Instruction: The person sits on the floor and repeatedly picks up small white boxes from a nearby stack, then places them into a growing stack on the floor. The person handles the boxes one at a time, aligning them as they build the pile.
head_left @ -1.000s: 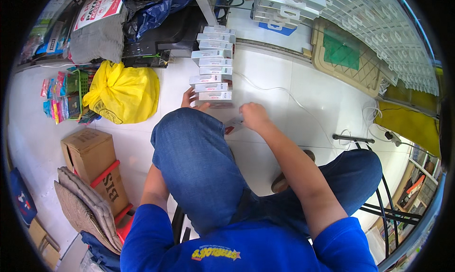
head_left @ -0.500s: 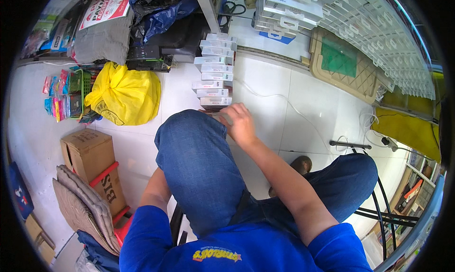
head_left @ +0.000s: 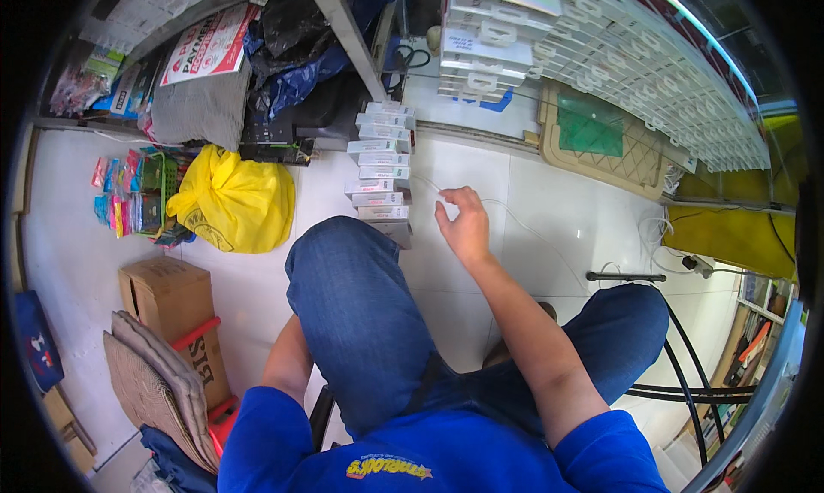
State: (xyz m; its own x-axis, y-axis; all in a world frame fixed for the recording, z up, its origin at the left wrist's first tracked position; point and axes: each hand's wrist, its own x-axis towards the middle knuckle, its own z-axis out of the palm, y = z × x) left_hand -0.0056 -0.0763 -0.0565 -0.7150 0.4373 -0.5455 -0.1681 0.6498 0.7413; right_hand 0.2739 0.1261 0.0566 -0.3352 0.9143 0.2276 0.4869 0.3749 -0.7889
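And there goes the bare right hand point(head_left: 468, 231), swung off the near end of the row of slim, white rectangular boxes point(head_left: 384, 172) and out to its right! Beneath it all, glossy white floor tiles point(head_left: 438, 296); then the raised knee in blue denim point(head_left: 348, 287), hiding the left hand, so its fingers can't be told. The knotted yellow plastic bag point(head_left: 240, 205) sits left of the row, which stands just beyond the knee. Right thumb and fingertips: curved, apart!
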